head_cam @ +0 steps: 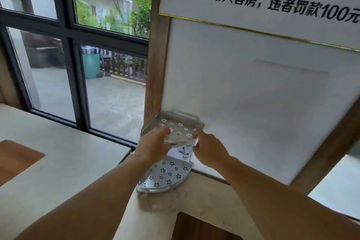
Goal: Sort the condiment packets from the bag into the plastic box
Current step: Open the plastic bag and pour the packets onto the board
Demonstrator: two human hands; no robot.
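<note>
While both hands grip it | plastic box [176, 126] between fingers [165, 132]

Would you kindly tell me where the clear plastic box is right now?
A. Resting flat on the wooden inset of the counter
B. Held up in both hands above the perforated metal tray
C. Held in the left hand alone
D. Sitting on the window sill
B: the left hand and right hand each grip a near corner of the plastic box, which is raised above the perforated metal tray on the counter.

Plastic box [175, 125] above perforated tray [165, 175], against wall [253, 103].
</note>
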